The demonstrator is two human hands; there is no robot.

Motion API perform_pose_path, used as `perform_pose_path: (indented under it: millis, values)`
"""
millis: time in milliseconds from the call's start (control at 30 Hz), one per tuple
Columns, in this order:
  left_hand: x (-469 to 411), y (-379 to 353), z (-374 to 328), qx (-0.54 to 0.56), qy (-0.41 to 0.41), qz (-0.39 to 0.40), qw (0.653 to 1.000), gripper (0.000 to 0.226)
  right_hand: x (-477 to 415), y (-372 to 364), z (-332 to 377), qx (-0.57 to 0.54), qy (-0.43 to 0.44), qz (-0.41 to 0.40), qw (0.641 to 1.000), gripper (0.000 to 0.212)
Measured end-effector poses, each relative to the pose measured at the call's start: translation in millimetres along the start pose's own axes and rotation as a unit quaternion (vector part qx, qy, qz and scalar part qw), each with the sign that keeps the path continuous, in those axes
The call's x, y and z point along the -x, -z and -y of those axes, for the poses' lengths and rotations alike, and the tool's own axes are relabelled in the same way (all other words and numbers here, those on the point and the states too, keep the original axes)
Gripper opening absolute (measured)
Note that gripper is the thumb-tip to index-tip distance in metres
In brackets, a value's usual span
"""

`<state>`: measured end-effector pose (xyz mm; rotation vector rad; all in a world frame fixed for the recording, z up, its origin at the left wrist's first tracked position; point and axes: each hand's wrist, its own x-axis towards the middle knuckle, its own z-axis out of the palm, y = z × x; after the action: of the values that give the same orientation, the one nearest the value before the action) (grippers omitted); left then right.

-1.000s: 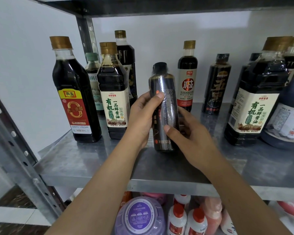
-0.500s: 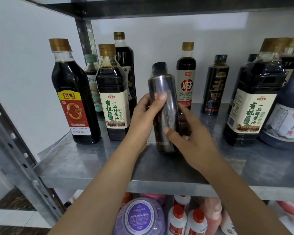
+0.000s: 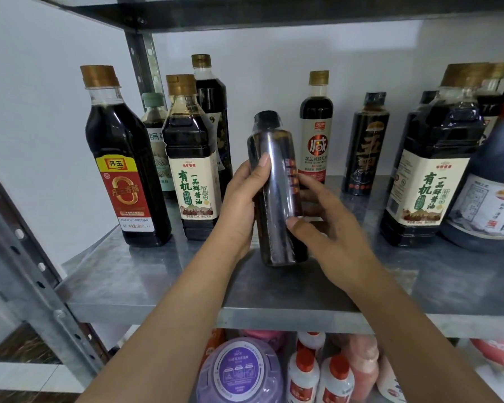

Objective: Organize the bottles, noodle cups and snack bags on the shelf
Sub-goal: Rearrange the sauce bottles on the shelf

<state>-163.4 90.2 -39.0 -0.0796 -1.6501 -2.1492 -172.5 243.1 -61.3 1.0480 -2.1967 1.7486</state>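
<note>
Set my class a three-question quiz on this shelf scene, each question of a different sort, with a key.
1. True or false: the left hand and the right hand both grip the black-capped bottle.
2. Multiple choice: the red-labelled vinegar bottle stands A) left of the held bottle, B) right of it, C) on the lower shelf.
3. Fill in: the bottle with the grey-and-red label, behind the held one, has a ____ cap.
Key: 1 true; 2 A; 3 gold.

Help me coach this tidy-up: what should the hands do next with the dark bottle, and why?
Probably turn the dark bottle until its label faces front: left hand and right hand grip it, its red print faces right, while the soy sauce bottle shows its label forward.
</note>
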Motion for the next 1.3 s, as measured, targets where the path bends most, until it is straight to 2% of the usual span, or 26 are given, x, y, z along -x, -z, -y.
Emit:
perform_pose_path:
  millis: [167,333,467,600,667,1033,1167,1300]
  values:
    - [1.0,-0.2,-1.2,-0.013,-0.027,0.009,0.999,0.051,0.3,-0.8,0.2,-0.018,-0.009,0.003,1.000,0.060]
    - [4.9,-2.4,-3.1,-0.012,-0.040,0.027,0.999,0.052,-0.1,-1.9,0.1,0.008,-0.013,0.026,1.000,0.079]
    - [7.6,-4.5,-6.0,-0.005,-0.050,0.027,0.998,0.050,-0.4,-2.3,-0.6,-0.001,-0.019,0.029,0.999,0.079]
    - [6.5,-4.8,-1.8,0.015,-0.057,0.061,0.996,0.032,-0.4,-1.2,-0.7,0.028,-0.003,0.004,1.000,0.086]
    - [4.9,-4.3,0.4,0.014,-0.060,0.064,0.996,0.031,-1.1,-1.1,-1.5,0.040,0.005,-0.004,0.999,0.087]
    - [2.5,-3.8,0.3,-0.041,-0.081,0.062,0.994,0.040,-3.6,-0.7,-8.0,-0.023,-0.033,-0.003,0.999,0.085]
    - [-0.4,-3.7,1.1,-0.036,-0.091,0.052,0.994,0.034,-3.6,-1.7,-7.9,-0.045,-0.013,-0.002,0.999,0.071]
    - [-0.8,-3.4,-0.1,-0.021,-0.089,0.055,0.994,0.038,-4.0,-1.9,-7.0,-0.067,-0.014,-0.004,0.998,0.070]
